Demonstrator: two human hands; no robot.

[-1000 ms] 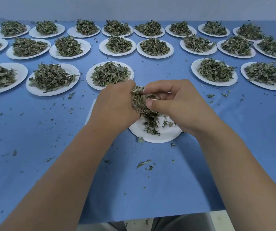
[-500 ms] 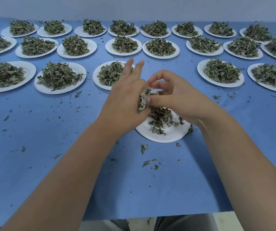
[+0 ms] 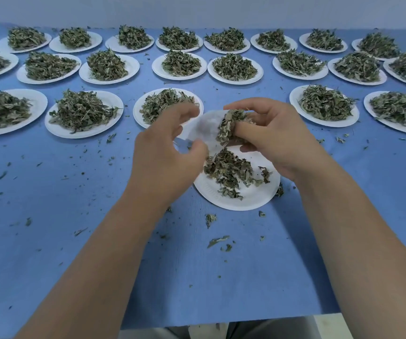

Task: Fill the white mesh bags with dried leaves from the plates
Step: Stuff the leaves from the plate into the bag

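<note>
Left hand [image 3: 170, 152]: fingers and thumb curl round the white mesh bag [image 3: 204, 128], holding its mouth toward the right.
Right hand [image 3: 273, 135]: pinches a clump of dried leaves [image 3: 230, 124] at that mouth, likely stuffing.
Beneath both: paper plate [image 3: 246, 199], half-cleared, there to catch spill.
Beyond: heaped plates [image 3: 112, 124] waiting.

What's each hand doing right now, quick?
Left hand: holds the white mesh bag.
Right hand: pinches a clump of dried leaves.
</note>
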